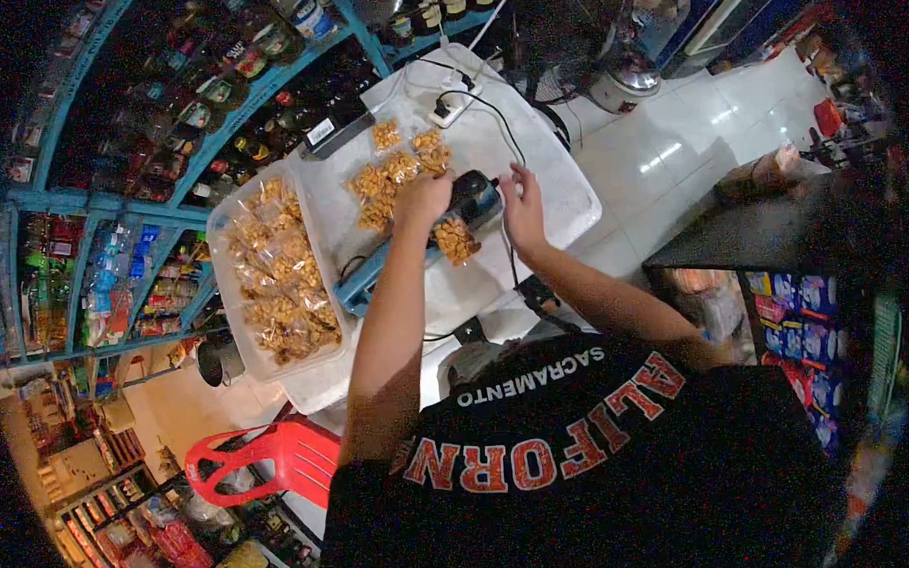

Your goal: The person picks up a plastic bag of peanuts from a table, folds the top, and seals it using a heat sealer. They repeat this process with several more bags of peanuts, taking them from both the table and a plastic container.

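A blue sealer [372,274] with a black end part [475,199] lies aslant on the white table, in front of me. My left hand [424,198] is closed at the sealer's upper side, close to the black part; what its fingers hold is hidden. My right hand [523,206] is beside the far right end of the black part, fingers stretched and thumb a little apart, with nothing visible in it. A clear packet of brown snacks [457,242] sticks out from the near side of the sealer. More snack packets [376,195] lie in a pile beyond my left hand.
A translucent tub [221,282] full of snack packets stands on the left of the white table [564,195]. A power strip [453,106] with black cords lies at the back. Bottle shelves [218,112] line the left; a red chair [265,461] stands at lower left.
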`<state>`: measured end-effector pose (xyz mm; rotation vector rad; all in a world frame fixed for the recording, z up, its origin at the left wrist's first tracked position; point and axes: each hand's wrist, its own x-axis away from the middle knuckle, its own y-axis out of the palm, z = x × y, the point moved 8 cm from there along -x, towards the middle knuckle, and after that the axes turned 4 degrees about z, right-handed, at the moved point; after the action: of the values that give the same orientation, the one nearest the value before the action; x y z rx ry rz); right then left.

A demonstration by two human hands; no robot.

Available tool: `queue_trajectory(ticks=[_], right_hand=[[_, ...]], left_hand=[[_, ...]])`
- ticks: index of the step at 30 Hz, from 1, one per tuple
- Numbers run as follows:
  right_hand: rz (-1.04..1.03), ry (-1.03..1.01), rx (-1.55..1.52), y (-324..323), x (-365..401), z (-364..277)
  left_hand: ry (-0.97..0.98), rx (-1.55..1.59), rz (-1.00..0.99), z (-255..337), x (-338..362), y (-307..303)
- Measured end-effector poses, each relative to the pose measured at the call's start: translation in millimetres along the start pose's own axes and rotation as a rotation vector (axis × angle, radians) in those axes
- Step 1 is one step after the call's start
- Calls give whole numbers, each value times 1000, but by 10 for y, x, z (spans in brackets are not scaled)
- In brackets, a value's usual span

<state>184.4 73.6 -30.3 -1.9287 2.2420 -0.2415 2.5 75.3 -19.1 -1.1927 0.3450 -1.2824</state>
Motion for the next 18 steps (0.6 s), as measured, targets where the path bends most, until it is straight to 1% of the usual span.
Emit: queue_trajectory(ticks=[1, 2, 3, 4, 6, 7, 8, 9, 10, 12, 13, 14, 15, 17, 18], right_hand=[[2, 2, 8, -104, 124, 12], [-151, 333, -130, -67, 309, 258], [-301, 668, -270, 9, 556, 418], [-297, 682, -267, -50, 616, 335], [-596, 991, -417, 94, 1032, 246], [-683, 1034, -471, 197, 1111, 271], [-675, 1054, -480, 248, 1135, 324], [-763, 968, -467, 332, 1131, 278], [-847, 878, -454, 399, 1131, 204], [-810, 892, -515, 434, 1098, 204], [-766, 896, -527, 451, 1063, 241], [-726, 901, -536, 457, 1044, 277], [-699, 872, -541, 458, 1024, 290], [-713, 881, -515, 461, 1019, 274], [-724, 889, -487, 463, 1024, 289]], left_hand=[[73, 23, 35, -2, -55, 36], [143, 45, 69, -2, -105, 78], [63, 37, 53, -54, -118, 75], [41, 53, 12, -126, -198, 137], [114, 164, 31, -342, -544, 416], [79, 132, 4, -267, -382, 283], [47, 97, -22, -171, -232, 124], [52, 157, -3, -238, -310, 163], [51, 147, -19, -250, -247, 136], [98, 365, 36, -193, -139, -53], [123, 303, 174, -192, -62, -217], [121, 301, 170, -215, 12, -293], [144, 288, 121, -184, 124, -387], [173, 281, -5, -115, 307, -446], [171, 281, -4, -159, 348, -414]])
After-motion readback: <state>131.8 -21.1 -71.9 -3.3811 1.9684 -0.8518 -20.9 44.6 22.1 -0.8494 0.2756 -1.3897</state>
